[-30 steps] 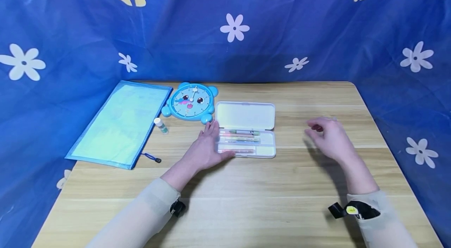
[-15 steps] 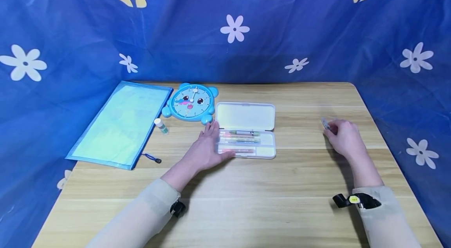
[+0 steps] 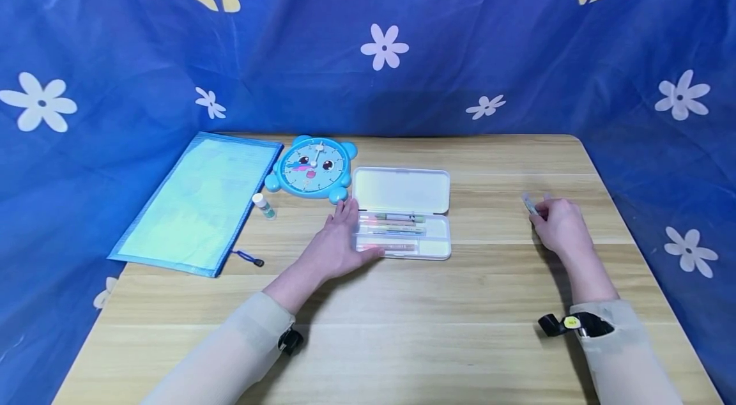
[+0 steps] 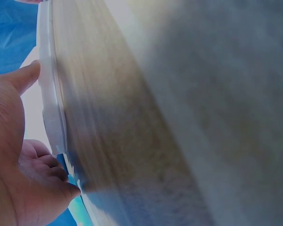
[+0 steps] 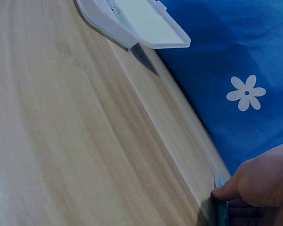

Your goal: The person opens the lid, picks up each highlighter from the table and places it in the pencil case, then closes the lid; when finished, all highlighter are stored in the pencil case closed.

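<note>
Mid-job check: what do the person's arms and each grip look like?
The left grip and right grip are bare, ungloved hands. The left sleeve and right sleeve are pale and plain. A small black device sits at the left cuff; at the right, a black band bears a yellow label, its marking unreadable.

No text readable: clock (image 3: 311, 168) numerals, probably, too small; bottle (image 3: 264, 206) label blurred.

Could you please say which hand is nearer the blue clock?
The left hand is nearer, just in front of the blue clock, at the open case; the right hand is farther right, beyond the case.
</note>
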The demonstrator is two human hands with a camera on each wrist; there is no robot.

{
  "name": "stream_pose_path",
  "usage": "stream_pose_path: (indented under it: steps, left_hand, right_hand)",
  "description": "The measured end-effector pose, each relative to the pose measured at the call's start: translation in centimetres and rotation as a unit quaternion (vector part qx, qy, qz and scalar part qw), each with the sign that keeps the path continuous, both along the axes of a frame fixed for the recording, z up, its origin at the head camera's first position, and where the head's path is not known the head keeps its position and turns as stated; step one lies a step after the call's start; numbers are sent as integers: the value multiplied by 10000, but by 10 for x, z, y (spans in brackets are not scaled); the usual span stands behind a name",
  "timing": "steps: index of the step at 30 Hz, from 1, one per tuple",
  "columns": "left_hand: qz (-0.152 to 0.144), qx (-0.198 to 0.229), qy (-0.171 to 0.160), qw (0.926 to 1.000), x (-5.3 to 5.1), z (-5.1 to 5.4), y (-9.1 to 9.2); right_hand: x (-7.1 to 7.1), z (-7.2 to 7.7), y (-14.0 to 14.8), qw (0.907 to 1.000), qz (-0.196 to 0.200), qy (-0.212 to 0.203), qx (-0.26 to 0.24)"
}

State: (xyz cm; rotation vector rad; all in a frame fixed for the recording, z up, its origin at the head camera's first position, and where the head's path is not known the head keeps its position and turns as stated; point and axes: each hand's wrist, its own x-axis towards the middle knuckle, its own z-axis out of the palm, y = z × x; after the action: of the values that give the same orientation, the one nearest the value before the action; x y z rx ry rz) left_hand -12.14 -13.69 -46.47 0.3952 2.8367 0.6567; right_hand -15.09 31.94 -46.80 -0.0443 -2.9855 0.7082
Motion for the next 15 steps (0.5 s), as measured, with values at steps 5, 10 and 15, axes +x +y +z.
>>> stream_pose_path:
  steps: [5,10,15]
  left_hand:
    - [-15,34,9,10000,1,0,-1]
    - [22,33,8,10000,1,0,0]
    - [32,20,9,10000,1,0,0]
  right_hand:
    - [2,0,-4,9994,63,316,-120]
    - [6,8,-9,9957,262,763,-453]
    - [13,22,-22,9877,667,1109,-880]
